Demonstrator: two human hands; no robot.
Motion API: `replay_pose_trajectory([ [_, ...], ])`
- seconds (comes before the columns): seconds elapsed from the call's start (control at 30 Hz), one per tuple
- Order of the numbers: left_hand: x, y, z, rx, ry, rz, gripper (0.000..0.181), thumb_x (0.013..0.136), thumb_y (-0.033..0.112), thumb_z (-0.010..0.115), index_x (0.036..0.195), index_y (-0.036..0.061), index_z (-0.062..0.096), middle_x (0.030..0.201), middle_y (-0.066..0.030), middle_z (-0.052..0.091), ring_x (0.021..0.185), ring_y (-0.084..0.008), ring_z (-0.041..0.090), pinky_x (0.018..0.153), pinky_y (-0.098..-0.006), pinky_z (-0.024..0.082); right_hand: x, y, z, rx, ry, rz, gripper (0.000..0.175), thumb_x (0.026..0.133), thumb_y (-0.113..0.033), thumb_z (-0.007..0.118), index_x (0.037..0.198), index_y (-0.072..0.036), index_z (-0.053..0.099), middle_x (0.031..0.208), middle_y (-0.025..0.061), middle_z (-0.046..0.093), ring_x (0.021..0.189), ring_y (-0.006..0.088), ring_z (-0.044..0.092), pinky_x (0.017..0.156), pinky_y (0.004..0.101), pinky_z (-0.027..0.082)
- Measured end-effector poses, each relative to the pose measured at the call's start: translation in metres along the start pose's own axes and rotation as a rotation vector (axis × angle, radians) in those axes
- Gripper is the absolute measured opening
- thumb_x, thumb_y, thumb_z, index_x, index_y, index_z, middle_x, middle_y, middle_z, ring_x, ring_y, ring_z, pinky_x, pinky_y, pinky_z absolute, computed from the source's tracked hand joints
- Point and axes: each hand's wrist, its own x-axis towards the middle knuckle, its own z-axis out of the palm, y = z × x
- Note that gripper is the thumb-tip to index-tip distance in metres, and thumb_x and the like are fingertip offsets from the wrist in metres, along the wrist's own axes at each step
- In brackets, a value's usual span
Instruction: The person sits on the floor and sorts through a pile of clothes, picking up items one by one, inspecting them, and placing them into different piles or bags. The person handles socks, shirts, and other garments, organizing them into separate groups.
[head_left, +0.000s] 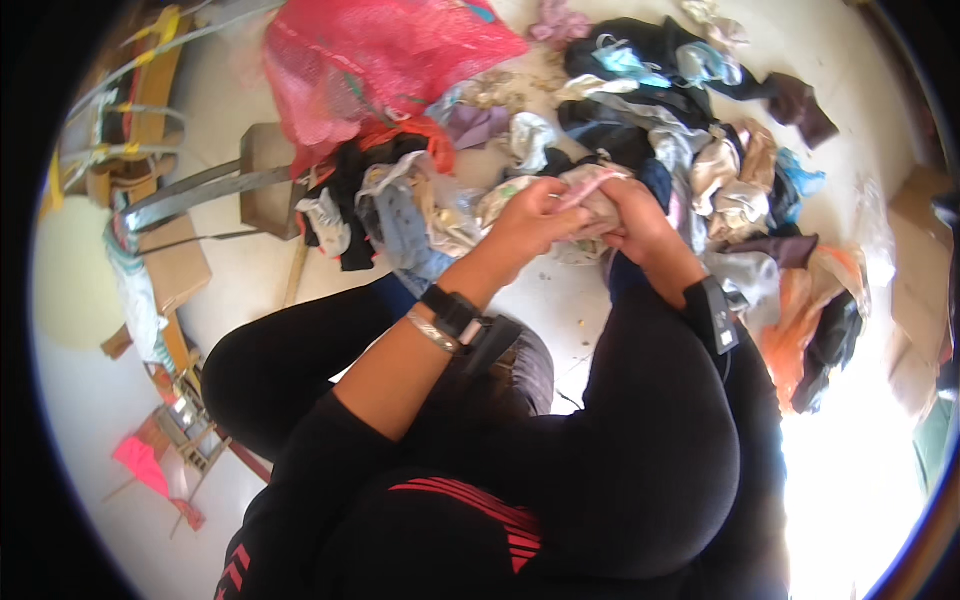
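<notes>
My left hand and my right hand come together over a littered floor in front of my legs. Between them they grip a crumpled pinkish, pale piece, which looks like soft cloth or film; its exact kind is unclear. The fingers cover part of it. Just left of my left hand are a clear plastic bag and a blue denim-like cloth. Stained beige cloths lie right of my right hand. Bands are strapped around both wrists.
A large pink-red mesh sack stands at the far left of the heap. Beside it is a dustpan-like metal scoop. Light blue face masks lie on dark cloth farther off. At right are an orange plastic bag and cardboard.
</notes>
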Motion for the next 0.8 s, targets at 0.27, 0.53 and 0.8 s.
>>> replay_pose_trajectory([
  [0.27, -0.022, -0.022, -0.023, -0.386, -0.378, -0.099, 0.031, 0.096, 0.034, 0.053, 0.11, 0.0075, 0.061, 0.089, 0.0024, 0.058, 0.071, -0.0066, 0.048, 0.06, -0.0227, 0.036, -0.005, 0.002, -0.003, -0.081, -0.469, 0.095, 0.025, 0.09, -0.022, 0.056, 0.106, -0.003, 0.057, 0.078, 0.0035, 0.058, 0.054, 0.0096, 0.053, 0.042, 0.02, 0.039],
  [0.53, -0.078, -0.041, -0.125, -0.178, 0.407, -0.011, 0.02, 0.09, 0.024, 0.058, 0.088, 0.004, 0.06, 0.071, 0.0009, 0.058, 0.054, -0.0082, 0.052, 0.052, -0.0236, 0.043, -0.008, 0.013, -0.013, -0.161, -0.409, 0.021, 0.025, 0.094, -0.019, 0.057, 0.115, -0.006, 0.055, 0.104, 0.0036, 0.061, 0.083, 0.011, 0.061, 0.07, 0.0241, 0.051],
  [0.8, -0.026, -0.084, -0.172, 0.288, 0.393, 0.221, 0.043, 0.088, 0.002, 0.058, 0.128, -0.0064, 0.043, 0.114, -0.0133, 0.06, 0.101, -0.0158, 0.061, 0.087, -0.0255, 0.048, 0.008, 0.009, -0.046, -0.154, 0.178, -0.267, 0.017, 0.093, -0.013, 0.051, 0.106, -0.006, 0.06, 0.088, 0.001, 0.063, 0.073, 0.008, 0.058, 0.064, 0.0212, 0.049],
])
